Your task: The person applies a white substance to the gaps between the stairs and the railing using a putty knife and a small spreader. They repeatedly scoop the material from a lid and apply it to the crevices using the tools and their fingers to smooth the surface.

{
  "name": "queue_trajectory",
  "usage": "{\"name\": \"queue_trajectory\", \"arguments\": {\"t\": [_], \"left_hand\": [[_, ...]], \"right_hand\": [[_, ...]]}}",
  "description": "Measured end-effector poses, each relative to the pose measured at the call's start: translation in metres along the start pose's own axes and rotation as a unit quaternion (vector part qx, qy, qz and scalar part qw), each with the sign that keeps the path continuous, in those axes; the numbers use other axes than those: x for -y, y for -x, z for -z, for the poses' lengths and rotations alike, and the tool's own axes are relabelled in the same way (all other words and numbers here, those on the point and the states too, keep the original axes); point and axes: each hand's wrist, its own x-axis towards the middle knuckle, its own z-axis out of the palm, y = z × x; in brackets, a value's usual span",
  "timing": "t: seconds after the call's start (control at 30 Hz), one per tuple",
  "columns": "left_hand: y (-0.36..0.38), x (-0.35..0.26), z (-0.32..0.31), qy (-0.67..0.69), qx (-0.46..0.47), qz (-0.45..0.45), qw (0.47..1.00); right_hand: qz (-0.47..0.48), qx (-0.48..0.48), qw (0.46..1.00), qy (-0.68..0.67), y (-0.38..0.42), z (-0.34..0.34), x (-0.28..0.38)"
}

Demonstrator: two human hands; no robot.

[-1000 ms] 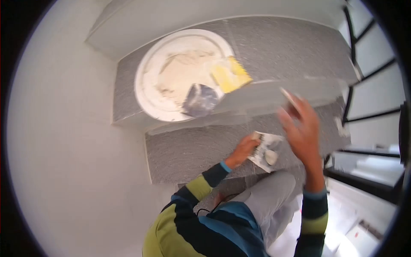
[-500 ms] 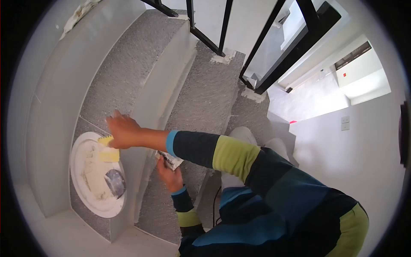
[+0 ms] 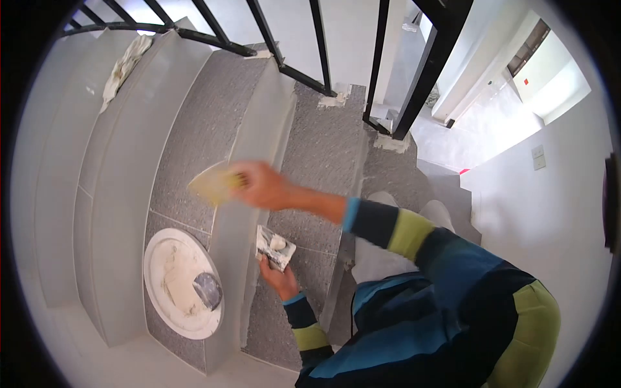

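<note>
The right hand (image 3: 264,185) had just left the round white tray (image 3: 153,294) and taken the yellow piece (image 3: 212,185) with it; half a second earlier, hand and piece were together at the tray's rim. That meant both hands were now loaded, with the yellow piece off the tray altogether. The right hand's fingers were closed on one end of it, while its broad part reached out past the tray's far edge, over a speckled grey tread (image 3: 204,123). (Motion blur hid its edge, so I couldn't make out any teeth.)

The left hand (image 3: 281,283) was to the right of the tray, apart from it, gripping the small board (image 3: 264,239) by its near side. An off-white lump (image 3: 278,243) sat on the board, thick and rounded, with pale smears and dark marks around it.

Inside the tray a thin cream coating was spread unevenly, with darker streaks through it. The dark grey piece (image 3: 207,291) stayed there, against the tray's right side, with pale smudges on its face. The yellow piece looked thin, flat and paler towards its free end. Well beyond the tray, a crumpled pale cloth (image 3: 126,68) lay on a higher step, and the black railing (image 3: 322,52) ran farther off still.
</note>
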Motion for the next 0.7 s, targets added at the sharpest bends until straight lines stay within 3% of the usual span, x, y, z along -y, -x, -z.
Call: {"name": "queue_trajectory", "arguments": {"t": [0.03, 0.07, 0.1, 0.13, 0.17, 0.27, 0.33, 0.7], "left_hand": [[-0.004, 0.005, 0.012, -0.001, 0.027, 0.003, 1.0], [-0.001, 0.007, 0.013, -0.002, 0.029, 0.006, 1.0], [0.003, 0.008, 0.012, -0.017, 0.023, 0.011, 1.0], [0.006, 0.008, 0.011, -0.035, 0.016, 0.017, 0.999], [0.004, 0.011, 0.012, -0.029, 0.034, 0.013, 0.999], [0.008, 0.012, -0.011, -0.045, 0.035, 0.071, 0.996], [0.006, 0.017, -0.024, -0.057, 0.043, 0.081, 0.994], [-0.001, 0.043, -0.071, -0.16, 0.045, 0.092, 0.982]], "right_hand": [[-0.048, -0.011, 0.994, 0.102, 0.01, 0.044, -0.014], [-0.064, -0.112, 0.985, 0.113, 0.023, 0.08, -0.01], [-0.038, -0.212, 0.959, 0.183, 0.036, 0.117, -0.028], [-0.084, -0.259, 0.914, 0.301, 0.048, 0.157, -0.04], [-0.079, -0.3, 0.876, 0.37, 0.061, 0.197, -0.065], [-0.139, -0.342, 0.841, 0.396, 0.095, 0.281, -0.121], [-0.078, -0.35, 0.806, 0.472, 0.106, 0.306, -0.144], [-0.126, -0.385, 0.821, 0.403, 0.099, 0.301, -0.213]]}}
